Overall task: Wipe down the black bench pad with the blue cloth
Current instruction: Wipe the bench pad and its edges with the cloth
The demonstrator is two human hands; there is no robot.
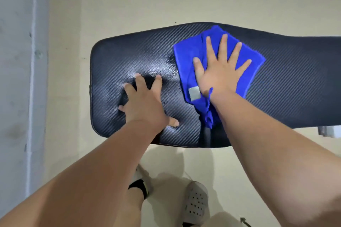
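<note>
Right hand (221, 68) flat, fingers spread, pressing folded blue microfibre cloth (186, 57) mid-pad. Left hand (145, 101) splayed, holding nothing, bracing on black carbon-weave padded bench (286, 83). Risks: ungripped cloth may bunch or slip out; left palm likely smears the glossy patch (158, 69).

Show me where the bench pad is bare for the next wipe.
Bare: the long stretch of bench pad right of the blue cloth, and the strip between the left hand and the pad's rounded left end. Crowded: the middle, both hands close, the right hand flat on the cloth.
</note>
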